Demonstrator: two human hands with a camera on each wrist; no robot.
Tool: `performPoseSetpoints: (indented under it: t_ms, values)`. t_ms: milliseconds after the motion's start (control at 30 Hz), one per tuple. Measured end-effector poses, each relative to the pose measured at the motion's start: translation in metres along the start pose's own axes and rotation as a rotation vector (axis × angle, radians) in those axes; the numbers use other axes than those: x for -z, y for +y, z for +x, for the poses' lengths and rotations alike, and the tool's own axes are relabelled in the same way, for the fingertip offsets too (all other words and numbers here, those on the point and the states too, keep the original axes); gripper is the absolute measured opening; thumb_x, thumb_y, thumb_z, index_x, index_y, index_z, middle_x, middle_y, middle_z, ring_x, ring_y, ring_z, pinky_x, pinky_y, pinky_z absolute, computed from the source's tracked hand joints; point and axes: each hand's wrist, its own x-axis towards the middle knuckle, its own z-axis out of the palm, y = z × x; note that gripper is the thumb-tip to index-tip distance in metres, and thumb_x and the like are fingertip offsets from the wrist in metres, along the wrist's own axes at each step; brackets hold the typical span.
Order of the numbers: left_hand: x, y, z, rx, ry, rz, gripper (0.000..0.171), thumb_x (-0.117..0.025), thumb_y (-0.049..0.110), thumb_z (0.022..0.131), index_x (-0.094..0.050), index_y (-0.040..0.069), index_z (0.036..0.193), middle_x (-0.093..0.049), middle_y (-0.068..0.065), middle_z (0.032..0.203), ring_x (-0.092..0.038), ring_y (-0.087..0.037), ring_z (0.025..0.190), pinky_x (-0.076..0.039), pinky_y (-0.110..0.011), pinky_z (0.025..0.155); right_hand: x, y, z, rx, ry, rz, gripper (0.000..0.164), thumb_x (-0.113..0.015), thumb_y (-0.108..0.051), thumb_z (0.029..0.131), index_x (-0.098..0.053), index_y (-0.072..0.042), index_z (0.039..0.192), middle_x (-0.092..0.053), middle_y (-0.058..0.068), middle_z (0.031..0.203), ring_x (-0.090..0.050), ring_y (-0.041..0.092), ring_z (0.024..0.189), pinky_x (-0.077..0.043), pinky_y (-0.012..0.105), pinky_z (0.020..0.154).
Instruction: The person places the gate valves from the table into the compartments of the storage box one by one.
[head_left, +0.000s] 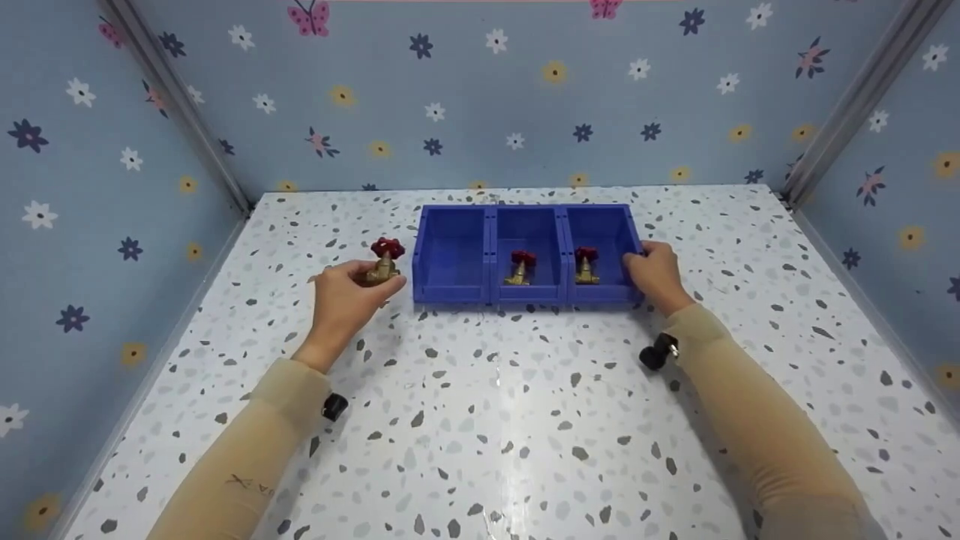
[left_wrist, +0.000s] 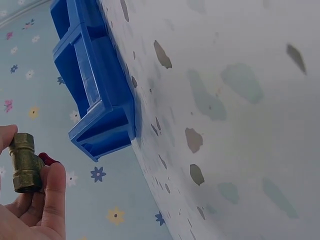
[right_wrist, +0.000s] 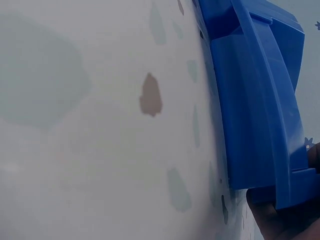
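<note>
My left hand (head_left: 349, 298) pinches a brass valve (head_left: 383, 268) with a red handwheel, just left of the blue bins. In the left wrist view the brass valve body (left_wrist: 24, 165) sits between thumb and fingers, with part of its red wheel showing. The three joined blue bins (head_left: 454, 293) stand side by side. One valve (head_left: 519, 271) is in the middle bin and another valve (head_left: 586, 268) in the right bin; the left bin holds nothing. My right hand (head_left: 660, 276) grips the right bin's outer wall, its thumb over the rim.
White speckled table (head_left: 495, 420) lies under the bins and both arms. Blue flowered panels (head_left: 480, 97) rise at the back and both sides, with metal posts (head_left: 855, 105) in the corners. A small black device (head_left: 658, 352) is on the right wrist.
</note>
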Motion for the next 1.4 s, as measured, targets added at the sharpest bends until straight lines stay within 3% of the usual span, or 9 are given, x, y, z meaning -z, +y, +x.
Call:
performPoseSetpoints:
  t_ms: [167, 467, 700, 933, 1400]
  values:
    - [-0.005, 0.003, 0.001, -0.014, 0.001, -0.013, 0.052, -0.085, 0.045, 0.073, -0.073, 0.007, 0.106, -0.072, -0.008, 0.094, -0.068, -0.020, 0.083, -0.055, -0.025, 0.069, 0.002, 0.001, 0.000, -0.001, -0.009, 0.009, 0.029, -0.049, -0.011, 0.089, -0.066, 0.004, 0.106, -0.062, 0.014, 0.100, -0.052, 0.023, 0.085, -0.045, 0.031, 0.073]
    - [-0.012, 0.005, 0.004, -0.084, 0.002, -0.045, 0.052, -0.084, 0.047, 0.072, -0.073, 0.006, 0.102, -0.072, -0.009, 0.093, -0.068, -0.021, 0.082, -0.056, -0.023, 0.070, 0.002, -0.001, -0.001, -0.013, -0.002, 0.020, 0.033, -0.050, -0.011, 0.089, -0.066, 0.005, 0.113, -0.063, 0.016, 0.104, -0.054, 0.022, 0.087, -0.046, 0.030, 0.075]
    - [-0.017, 0.005, 0.006, -0.057, -0.001, -0.037, 0.058, -0.085, 0.051, 0.070, -0.073, 0.006, 0.106, -0.073, -0.008, 0.097, -0.068, -0.020, 0.085, -0.056, -0.028, 0.075, -0.002, 0.001, 0.000, 0.020, 0.019, 0.001, 0.025, -0.050, -0.012, 0.090, -0.065, 0.005, 0.100, -0.060, 0.013, 0.094, -0.052, 0.021, 0.082, -0.043, 0.028, 0.069]
    - [-0.023, 0.008, 0.009, -0.057, -0.001, -0.068, 0.049, -0.086, 0.046, 0.071, -0.074, 0.007, 0.100, -0.073, -0.007, 0.093, -0.068, -0.020, 0.084, -0.056, -0.029, 0.075, -0.002, 0.001, -0.001, 0.023, 0.030, 0.016, 0.021, -0.051, -0.012, 0.089, -0.064, 0.004, 0.095, -0.058, 0.012, 0.089, -0.051, 0.021, 0.078, -0.043, 0.028, 0.066]
    - [-0.037, 0.014, 0.018, -0.059, -0.017, -0.079, 0.054, -0.084, 0.046, 0.073, -0.073, 0.007, 0.108, -0.073, -0.010, 0.098, -0.068, -0.019, 0.086, -0.056, -0.029, 0.076, 0.000, 0.003, 0.002, 0.015, 0.019, 0.013, 0.028, -0.051, -0.011, 0.090, -0.066, 0.005, 0.107, -0.061, 0.015, 0.099, -0.053, 0.024, 0.086, -0.044, 0.031, 0.073]
